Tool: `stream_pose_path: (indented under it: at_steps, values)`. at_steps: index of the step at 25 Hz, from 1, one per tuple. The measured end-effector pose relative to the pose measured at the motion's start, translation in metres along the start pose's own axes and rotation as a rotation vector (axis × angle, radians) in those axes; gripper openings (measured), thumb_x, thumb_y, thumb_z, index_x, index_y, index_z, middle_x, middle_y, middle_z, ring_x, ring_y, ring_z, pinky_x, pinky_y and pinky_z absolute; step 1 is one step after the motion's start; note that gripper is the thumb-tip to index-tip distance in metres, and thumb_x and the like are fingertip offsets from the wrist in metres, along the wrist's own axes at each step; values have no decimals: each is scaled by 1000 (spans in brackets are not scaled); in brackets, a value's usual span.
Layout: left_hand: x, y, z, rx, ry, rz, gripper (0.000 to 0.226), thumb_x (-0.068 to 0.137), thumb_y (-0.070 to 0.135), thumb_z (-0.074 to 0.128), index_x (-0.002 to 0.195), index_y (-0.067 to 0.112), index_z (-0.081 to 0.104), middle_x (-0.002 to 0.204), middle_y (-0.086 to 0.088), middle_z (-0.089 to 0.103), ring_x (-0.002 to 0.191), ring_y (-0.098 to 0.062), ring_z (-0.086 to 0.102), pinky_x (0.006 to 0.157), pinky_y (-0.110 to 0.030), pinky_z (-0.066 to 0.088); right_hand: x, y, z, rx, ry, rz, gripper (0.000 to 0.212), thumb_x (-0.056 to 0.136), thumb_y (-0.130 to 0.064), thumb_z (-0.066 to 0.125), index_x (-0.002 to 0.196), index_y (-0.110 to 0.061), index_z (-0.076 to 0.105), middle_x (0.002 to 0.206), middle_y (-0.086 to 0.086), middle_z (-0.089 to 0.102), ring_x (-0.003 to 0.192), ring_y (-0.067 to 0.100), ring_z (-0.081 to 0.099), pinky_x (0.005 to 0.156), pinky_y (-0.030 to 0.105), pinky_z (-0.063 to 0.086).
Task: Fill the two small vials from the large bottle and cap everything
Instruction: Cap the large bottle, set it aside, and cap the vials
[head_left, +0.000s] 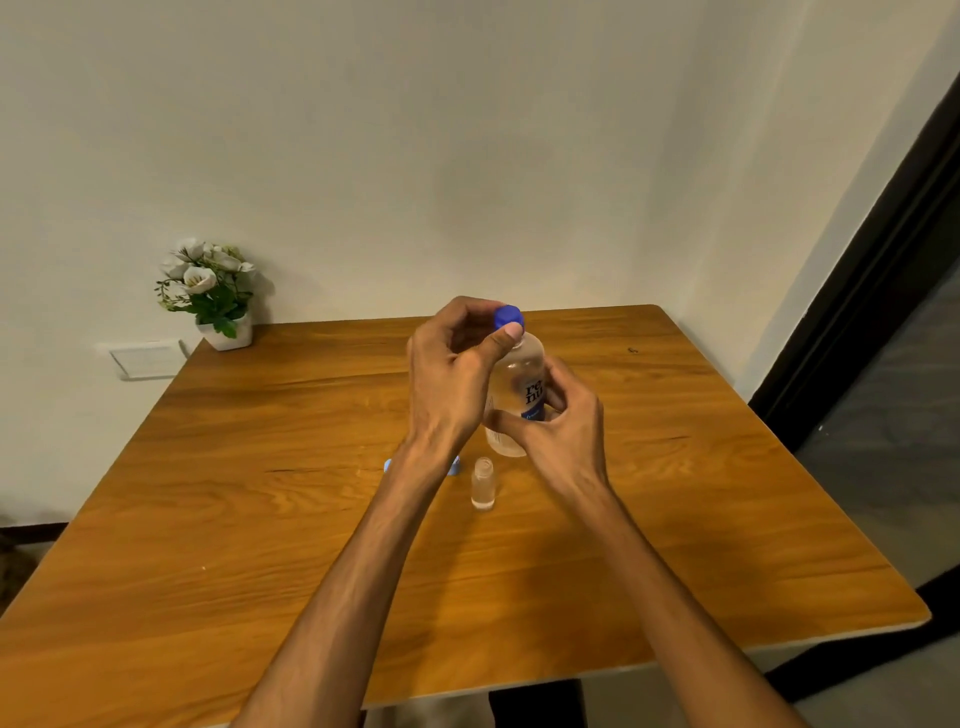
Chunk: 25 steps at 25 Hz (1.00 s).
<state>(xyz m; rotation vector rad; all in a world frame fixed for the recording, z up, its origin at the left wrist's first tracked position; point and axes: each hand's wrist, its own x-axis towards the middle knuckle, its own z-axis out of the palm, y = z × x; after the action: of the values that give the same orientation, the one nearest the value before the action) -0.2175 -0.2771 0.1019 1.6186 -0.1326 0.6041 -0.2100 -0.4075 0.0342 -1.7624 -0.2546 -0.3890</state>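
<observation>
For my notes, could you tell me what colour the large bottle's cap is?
The cap is blue, seen in the head view, pinched by the left hand.

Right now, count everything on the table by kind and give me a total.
Large bottle with blue cap, held in both hands: 1
Small open vial: 1
Small blue pieces, partly hidden behind the left wrist: 2
Flower pot: 1
Total: 5; a second vial is not visible.

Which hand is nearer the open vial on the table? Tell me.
Right. The right hand, gripping the large bottle, sits just above the vial; the left hand is higher, fingers on the blue cap.
</observation>
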Motion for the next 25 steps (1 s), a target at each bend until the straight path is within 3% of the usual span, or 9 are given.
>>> stream_pose_path:
  at_steps: [3,5,8,13,17,23,25]
  values:
    - [1,2,-1,59,28,22,21,92,25,79,106,10,75,98,0,77,91,-10,75,77,-19,60,4,-5,4,-14,-23,12,74,67,-21,96,132,-35,62,114,-21,70,106,5,68,81,16,55]
    - [5,1,-1,66,73,4,26,87,31,84,101,11,75,93,-1,78,87,-13,76,77,-25,63,6,-3,6,-35,-29,24,75,67,-22,96,134,-33,63,118,-16,71,111,10,67,83,17,54]
    - [11,-3,-2,55,14,-37,22,86,25,85,98,9,76,92,-2,79,88,-15,77,79,-29,63,8,1,5,-52,-24,48,77,65,-22,97,135,-27,65,121,-11,73,113,16,69,86,24,57]
    - [12,-11,-10,-15,0,-41,13,89,13,80,99,5,79,92,-5,79,86,-8,74,76,-20,58,11,0,11,-36,-53,68,75,62,-23,98,131,-24,69,119,-8,75,112,17,70,92,36,61]
    - [28,-10,-19,-49,2,-34,10,94,11,74,102,10,80,96,-10,81,96,-21,77,82,-23,60,26,-9,25,-8,-87,74,69,63,-21,98,126,-21,70,115,-5,76,109,18,72,90,34,61]
    - [70,-16,-72,68,36,-41,20,104,17,58,113,13,76,99,-9,80,98,-23,77,90,-36,62,56,-34,91,26,-271,108,45,70,-26,95,108,-29,72,100,-11,77,96,6,73,84,28,62]
    - [88,-22,-97,119,73,-29,23,104,22,58,118,14,75,104,-7,79,103,-21,75,92,-35,61,74,-42,130,-2,-309,91,54,71,-30,94,119,-25,69,110,-8,77,101,8,72,87,28,61]
